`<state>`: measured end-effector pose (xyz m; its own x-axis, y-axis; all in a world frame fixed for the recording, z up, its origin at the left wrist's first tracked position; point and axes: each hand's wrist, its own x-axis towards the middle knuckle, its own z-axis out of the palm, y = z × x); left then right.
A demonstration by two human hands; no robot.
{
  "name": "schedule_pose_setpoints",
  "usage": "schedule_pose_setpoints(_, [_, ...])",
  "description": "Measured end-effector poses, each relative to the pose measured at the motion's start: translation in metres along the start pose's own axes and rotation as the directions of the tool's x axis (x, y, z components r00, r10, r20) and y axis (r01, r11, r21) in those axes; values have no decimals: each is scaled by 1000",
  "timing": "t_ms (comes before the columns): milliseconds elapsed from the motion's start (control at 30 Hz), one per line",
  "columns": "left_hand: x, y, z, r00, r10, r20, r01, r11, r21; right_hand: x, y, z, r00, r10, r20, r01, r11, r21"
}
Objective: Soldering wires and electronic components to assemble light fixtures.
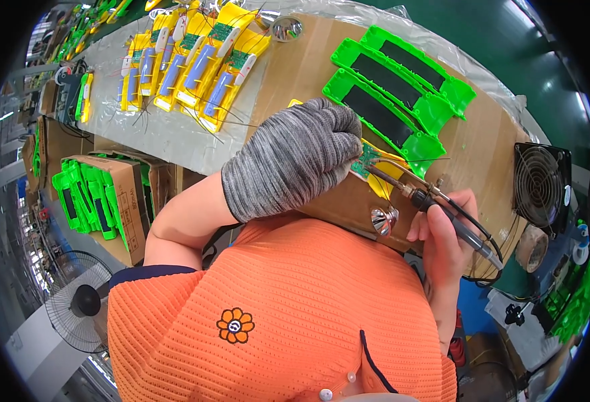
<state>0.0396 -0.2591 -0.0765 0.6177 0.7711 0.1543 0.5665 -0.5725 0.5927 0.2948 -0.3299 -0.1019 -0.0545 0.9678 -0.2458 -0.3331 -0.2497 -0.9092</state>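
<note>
My left hand [295,157], in a grey knit glove, is closed with its fingers curled down over a yellow plastic housing [379,185]. Its fingertips are hidden, so what they pinch cannot be made out. A green circuit board [362,164] shows on the housing just beside the knuckles. In my bare right hand [445,241] is a soldering iron [466,231], gripped like a pen, with a thin tube running along it. The iron's tip reaches to the board. Close below the housing lies a shiny reflector cup [384,220].
Green plastic shells [388,87] with black panels lie on the cardboard-covered table [295,74]. Yellow housings [201,63] with blue cells and loose wires sit at the far left, near another reflector [286,29]. A black fan [541,184] stands right; a carton [126,211] of green shells is left.
</note>
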Motion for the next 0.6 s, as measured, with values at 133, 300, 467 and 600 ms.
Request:
schedule_pose_setpoints(133, [1,1,-3,1000,-8,29,8,1000,-3,1,0,1,1000,-2,-3,2,1000,4])
schedule_pose_setpoints(300, [0,-2,-4,1000,21,22,-21,999,-25,2,0,2,1000,-6,-15,6,1000,7])
schedule_pose_setpoints(467, [2,-2,-3,999,0,41,1,1000,-15,2,0,1,1000,-12,-10,12,1000,-5])
schedule_pose_setpoints(600, [1,-1,-4,999,17,34,-17,1000,22,2,-1,3,1000,-1,-9,0,1000,-22])
